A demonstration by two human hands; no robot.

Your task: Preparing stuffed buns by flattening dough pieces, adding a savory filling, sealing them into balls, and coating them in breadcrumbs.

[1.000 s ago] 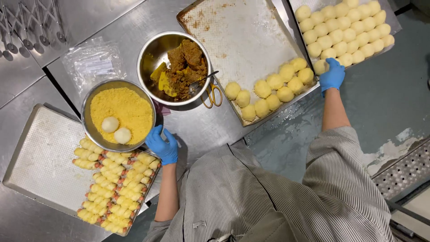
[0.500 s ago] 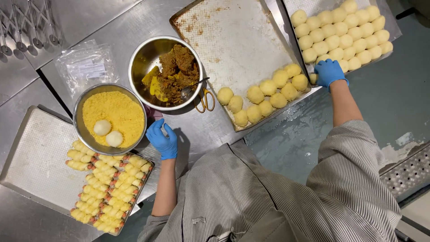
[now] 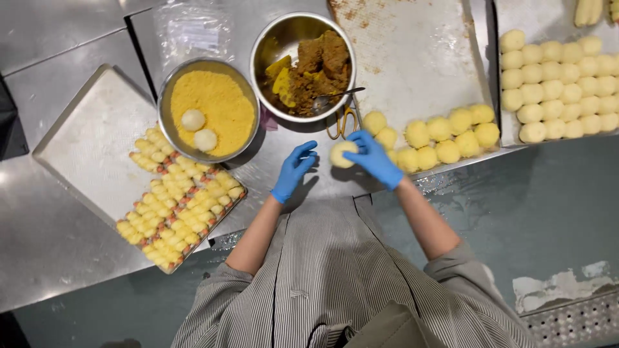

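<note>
Far left: one flat steel tray (image 3: pixel 84 138) carries packed rows of small yellow crumbed rolls (image 3: pixel 180 206), too many to count. Beside it, one round steel bowl of yellow crumbs (image 3: pixel 209 109) contains two pale dough balls (image 3: pixel 198 130). One second steel bowl of brown filling (image 3: pixel 303 64) holds one spoon (image 3: pixel 332 98); one pair of yellow-handled scissors (image 3: pixel 345 121) lies just below it.

The left blue-gloved hand (image 3: pixel 293 171) is empty, fingers loosely spread, near the work piece. The round pale dough ball (image 3: pixel 342 153) lies directly right of those fingers and has no long axis. The right blue-gloved hand (image 3: pixel 374 158) is nearer: its fingers are curled onto the ball.

One middle tray (image 3: pixel 412 51) bears roughly ten yellow balls (image 3: pixel 445 138). One right tray (image 3: pixel 548 16) bears many more
</note>
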